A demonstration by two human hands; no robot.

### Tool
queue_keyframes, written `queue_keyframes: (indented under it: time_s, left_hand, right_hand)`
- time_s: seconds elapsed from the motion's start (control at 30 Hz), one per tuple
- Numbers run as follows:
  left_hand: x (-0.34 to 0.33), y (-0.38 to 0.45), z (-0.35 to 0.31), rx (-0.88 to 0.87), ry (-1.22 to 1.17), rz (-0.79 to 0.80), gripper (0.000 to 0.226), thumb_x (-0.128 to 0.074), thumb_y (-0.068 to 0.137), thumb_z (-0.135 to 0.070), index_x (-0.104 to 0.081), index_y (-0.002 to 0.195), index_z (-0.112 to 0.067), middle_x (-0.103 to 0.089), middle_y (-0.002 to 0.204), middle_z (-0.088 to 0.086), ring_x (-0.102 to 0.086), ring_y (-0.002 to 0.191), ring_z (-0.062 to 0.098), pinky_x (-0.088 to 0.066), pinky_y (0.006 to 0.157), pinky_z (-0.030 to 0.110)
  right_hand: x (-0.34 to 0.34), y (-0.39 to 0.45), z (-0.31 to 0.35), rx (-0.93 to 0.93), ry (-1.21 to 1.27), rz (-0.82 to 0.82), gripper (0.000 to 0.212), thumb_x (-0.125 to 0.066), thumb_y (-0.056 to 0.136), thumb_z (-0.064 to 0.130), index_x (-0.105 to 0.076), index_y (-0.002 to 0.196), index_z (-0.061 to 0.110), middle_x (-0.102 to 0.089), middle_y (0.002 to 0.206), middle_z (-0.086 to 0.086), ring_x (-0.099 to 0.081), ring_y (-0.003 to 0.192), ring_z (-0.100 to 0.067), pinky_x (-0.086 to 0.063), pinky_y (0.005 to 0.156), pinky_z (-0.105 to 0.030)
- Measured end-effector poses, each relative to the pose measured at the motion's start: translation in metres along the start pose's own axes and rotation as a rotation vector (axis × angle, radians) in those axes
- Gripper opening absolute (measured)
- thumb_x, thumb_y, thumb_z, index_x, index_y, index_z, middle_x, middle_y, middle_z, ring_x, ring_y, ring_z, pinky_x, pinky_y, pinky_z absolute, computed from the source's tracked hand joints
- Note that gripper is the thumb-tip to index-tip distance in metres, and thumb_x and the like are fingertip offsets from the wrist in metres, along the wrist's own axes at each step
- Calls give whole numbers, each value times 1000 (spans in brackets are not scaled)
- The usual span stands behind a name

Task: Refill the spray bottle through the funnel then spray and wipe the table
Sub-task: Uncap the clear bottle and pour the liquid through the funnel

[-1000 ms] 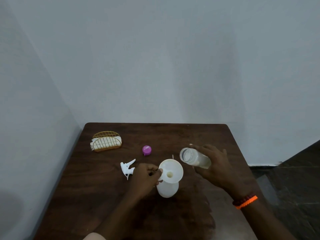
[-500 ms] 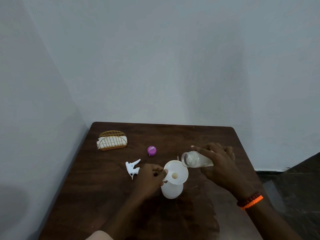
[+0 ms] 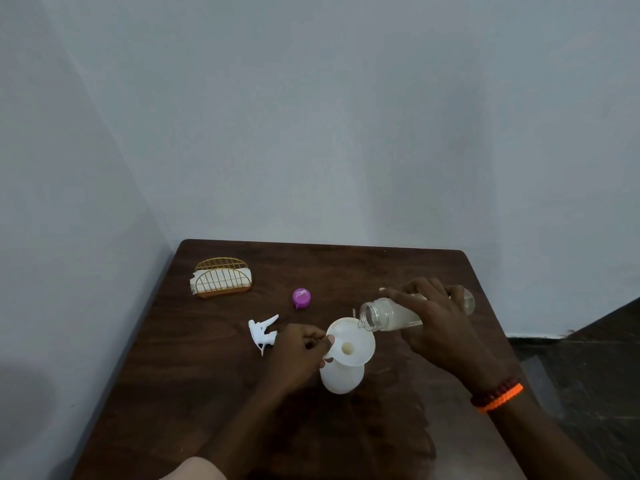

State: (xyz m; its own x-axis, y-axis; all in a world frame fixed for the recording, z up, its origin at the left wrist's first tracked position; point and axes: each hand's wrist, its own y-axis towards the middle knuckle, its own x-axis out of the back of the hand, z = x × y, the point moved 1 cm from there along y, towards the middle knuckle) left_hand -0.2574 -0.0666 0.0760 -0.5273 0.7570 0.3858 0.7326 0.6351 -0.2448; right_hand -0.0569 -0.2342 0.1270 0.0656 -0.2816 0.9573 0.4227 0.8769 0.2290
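Note:
A white spray bottle body (image 3: 341,377) stands on the dark wooden table (image 3: 346,271) with a white funnel (image 3: 351,341) seated in its neck. My left hand (image 3: 298,351) pinches the funnel's left rim. My right hand (image 3: 433,323) grips a clear bottle (image 3: 384,315) of pale liquid, tipped almost level, its open mouth over the funnel's far right rim. The white trigger sprayer head (image 3: 261,330) lies loose on the table left of my left hand.
A purple cap (image 3: 301,296) lies behind the funnel. A gold wire holder with white napkins (image 3: 223,278) sits at the table's back left. Walls close off the left and far sides. The table's right edge drops to a dark floor (image 3: 588,358).
My right hand has brought the clear bottle down and tipped it flatter, its mouth now over the funnel's rim. My left hand has stayed on the funnel.

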Motion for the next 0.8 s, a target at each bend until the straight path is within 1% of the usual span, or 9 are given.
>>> queue_keyframes:
  time_s: [0.13,0.27,0.4,0.5,0.63,0.8]
  left_hand:
    - [0,0,0,13,-26,8,12,-70,93,-26,-78,92,-17,-79,76,-4,-74,65,7,-55,62,19]
    - [0,0,1,10,-9,5,14,-70,93,-28,-78,90,-17,-78,75,-5,-73,63,5,-54,61,18]
    - [1,0,1,8,-22,14,14,-70,93,-28,-78,90,-18,-79,74,-5,-73,63,5,-56,62,20]
    - [1,-1,2,6,1,12,14,-69,93,-30,-78,89,-19,-78,74,-7,-71,60,3,-57,60,20]
    - [1,-2,2,7,-13,10,14,-69,94,-28,-78,90,-18,-78,73,-5,-71,59,3,-56,59,19]
    - [1,0,2,4,-5,14,15,-70,93,-29,-78,94,-16,-79,76,-5,-73,63,4,-56,62,19]
  right_hand:
    - [1,0,1,6,2,-6,77,-83,67,24,-59,138,41,-56,112,9,-52,110,-16,-30,92,-39]
    - [3,1,1,14,-2,-9,76,-82,67,25,-59,137,41,-56,111,10,-54,108,-16,-32,91,-42]
    - [5,1,1,9,-3,-22,79,-85,64,23,-59,137,42,-56,111,10,-53,108,-16,-32,91,-42]
    - [6,1,2,15,-6,-30,76,-85,67,25,-60,136,42,-56,112,9,-53,109,-16,-35,92,-43]
    - [8,1,3,3,5,-23,72,-83,70,28,-59,136,43,-56,112,10,-52,110,-15,-34,93,-43]
    - [10,1,3,1,10,-24,74,-85,68,25,-61,136,40,-57,112,8,-53,111,-17,-34,94,-45]
